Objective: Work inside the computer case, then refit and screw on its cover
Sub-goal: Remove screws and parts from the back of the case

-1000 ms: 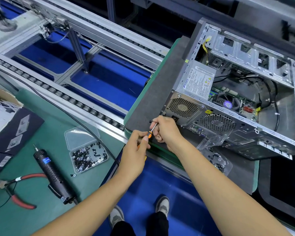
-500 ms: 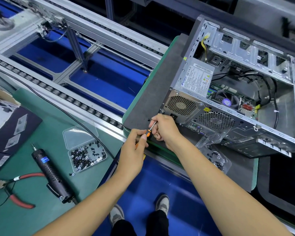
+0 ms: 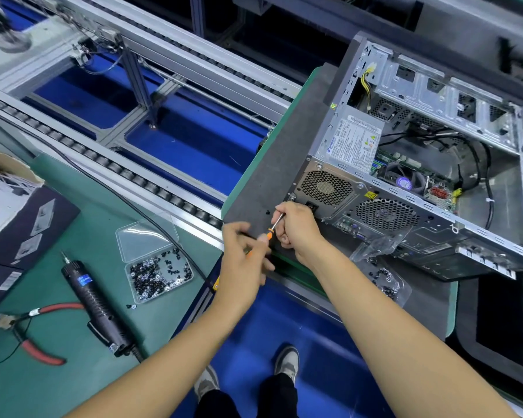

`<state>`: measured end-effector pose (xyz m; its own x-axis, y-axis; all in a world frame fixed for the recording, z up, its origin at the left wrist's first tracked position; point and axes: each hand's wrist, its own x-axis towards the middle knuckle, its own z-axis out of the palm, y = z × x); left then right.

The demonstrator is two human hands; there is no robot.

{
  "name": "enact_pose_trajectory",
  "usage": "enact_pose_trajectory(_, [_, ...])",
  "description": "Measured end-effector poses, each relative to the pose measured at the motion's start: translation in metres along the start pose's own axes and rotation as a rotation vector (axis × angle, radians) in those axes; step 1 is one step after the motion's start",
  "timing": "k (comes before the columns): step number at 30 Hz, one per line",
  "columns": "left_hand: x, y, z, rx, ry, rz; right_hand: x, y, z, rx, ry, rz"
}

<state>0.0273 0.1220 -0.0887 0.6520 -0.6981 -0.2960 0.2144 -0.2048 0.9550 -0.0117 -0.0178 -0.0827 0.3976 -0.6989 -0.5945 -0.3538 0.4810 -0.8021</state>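
We see the computer case (image 3: 435,188) lying on its side on a grey mat (image 3: 272,164), its open side up and the rear panel facing us; the cover is off and we cannot tell where it is. At the case's near left corner, by the power supply (image 3: 354,140) fan grille, our right hand (image 3: 296,227) has its fingers curled round the metal shaft of a small screwdriver (image 3: 274,226), the tip pointing at that corner. Our left hand (image 3: 243,254) pinches the orange handle end between thumb and fingertips, the other fingers loosely bent. One loose black screw (image 3: 268,212) lies on the mat just left of the right hand. A clear bag of screws (image 3: 385,280) lies at the mat's near edge, under the right forearm. On the green table (image 3: 58,372) to the left lie an open plastic box of screws (image 3: 157,274), a black electric screwdriver (image 3: 97,306) and red-handled pliers (image 3: 34,330) near the left edge.
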Motion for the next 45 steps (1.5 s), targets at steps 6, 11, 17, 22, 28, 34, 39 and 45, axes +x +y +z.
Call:
enact_pose_trajectory(6, [0.008, -0.002, -0.004, 0.055, -0.104, -0.06, 0.001, 0.001, 0.0, -0.024, -0.003, 0.0])
enact_pose_trajectory(11, [-0.012, 0.003, 0.013, 0.482, 0.124, 0.26, 0.001, 0.001, 0.0, -0.059, 0.017, -0.017])
enact_pose_trajectory(17, [-0.022, 0.008, 0.024, 0.713, 0.23, 0.377, -0.003, -0.003, -0.001, -0.08, 0.05, -0.013])
enact_pose_trajectory(22, [-0.002, 0.014, 0.016, -0.245, -0.033, -0.256, -0.002, -0.002, 0.002, -0.037, 0.07, -0.019])
enact_pose_trajectory(28, [-0.007, 0.014, 0.011, 0.22, -0.066, 0.08, 0.0, 0.001, -0.002, -0.016, 0.039, -0.021])
enact_pose_trajectory(34, [-0.018, 0.004, 0.021, 0.924, 0.124, 0.422, 0.001, 0.001, -0.002, -0.081, 0.071, -0.028])
enact_pose_trajectory(39, [-0.009, 0.007, 0.015, -0.315, -0.041, -0.244, 0.006, 0.003, -0.001, -0.022, 0.068, -0.011])
enact_pose_trajectory(45, [-0.007, 0.009, 0.014, -0.052, -0.078, -0.113, 0.008, 0.006, -0.003, -0.006, 0.05, -0.019])
